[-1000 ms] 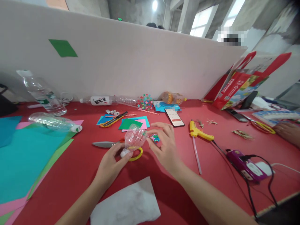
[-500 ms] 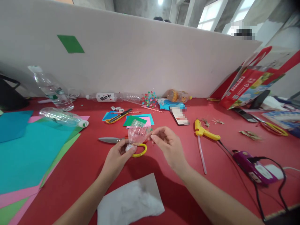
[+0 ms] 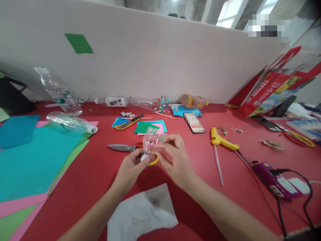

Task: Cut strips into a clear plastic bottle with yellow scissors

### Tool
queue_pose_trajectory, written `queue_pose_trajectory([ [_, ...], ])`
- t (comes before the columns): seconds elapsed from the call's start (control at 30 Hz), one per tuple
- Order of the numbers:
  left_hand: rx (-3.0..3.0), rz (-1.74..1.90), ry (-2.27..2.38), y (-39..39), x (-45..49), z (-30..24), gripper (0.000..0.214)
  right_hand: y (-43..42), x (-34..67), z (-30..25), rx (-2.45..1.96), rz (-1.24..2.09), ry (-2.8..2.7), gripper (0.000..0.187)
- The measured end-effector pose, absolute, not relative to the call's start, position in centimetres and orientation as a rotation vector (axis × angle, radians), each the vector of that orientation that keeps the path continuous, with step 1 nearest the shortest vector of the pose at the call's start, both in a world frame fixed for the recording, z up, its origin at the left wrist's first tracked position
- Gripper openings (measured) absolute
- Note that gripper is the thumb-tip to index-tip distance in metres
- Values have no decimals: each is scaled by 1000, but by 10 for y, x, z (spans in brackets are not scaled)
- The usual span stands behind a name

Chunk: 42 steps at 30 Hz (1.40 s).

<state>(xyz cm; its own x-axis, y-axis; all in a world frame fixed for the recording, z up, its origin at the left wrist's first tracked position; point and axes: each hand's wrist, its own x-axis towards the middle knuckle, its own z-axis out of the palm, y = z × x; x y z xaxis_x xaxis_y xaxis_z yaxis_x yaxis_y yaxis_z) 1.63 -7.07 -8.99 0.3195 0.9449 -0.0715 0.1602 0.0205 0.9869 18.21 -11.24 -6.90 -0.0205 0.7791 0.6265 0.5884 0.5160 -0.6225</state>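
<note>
My left hand (image 3: 131,166) pinches the white-capped neck of a cut-off clear plastic bottle top (image 3: 150,142), held upside down just above the red table (image 3: 100,167). My right hand (image 3: 175,157) is at the bottle top's open rim, its fingers curled and pinched against the plastic. Under the two hands lie scissors (image 3: 125,147) with a yellow handle loop, blades pointing left. Whether the right fingers hold some small thing is hidden.
Coloured paper sheets (image 3: 30,160) cover the left. A white tissue (image 3: 142,214) lies near me. Clear bottles (image 3: 70,122) lie at the back left. A yellow glue gun (image 3: 223,142), a phone (image 3: 194,122) and a purple power strip (image 3: 273,177) with cables are to the right.
My right hand has closed in from beside the bottle top to its rim. The bottle top stays in my left hand. The view has shifted slightly.
</note>
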Motion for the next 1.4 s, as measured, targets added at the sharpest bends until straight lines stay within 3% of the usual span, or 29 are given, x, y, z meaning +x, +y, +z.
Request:
queue_pose_trajectory([
  [0.1, 1339, 836, 1075, -73, 18, -89, 33, -114, 181, -70, -1111, 75, -1799, 16],
  [0.47, 1255, 739, 1059, -77, 20, -81, 39, -109, 182, -69, -1196, 336, -1756, 12],
  [0.67, 1265, 697, 1009, -76, 19, -81, 34, -111, 181, -67, -1196, 129, -1807, 10],
  [1.03, 1247, 752, 1060, -76, 22, -86, 32, -111, 176, -77, -1186, -67, -1924, 18],
  [1.4, 1223, 771, 1060, -76, 20, -90, 27, -110, 174, -78, -1175, -4, -1956, 24],
])
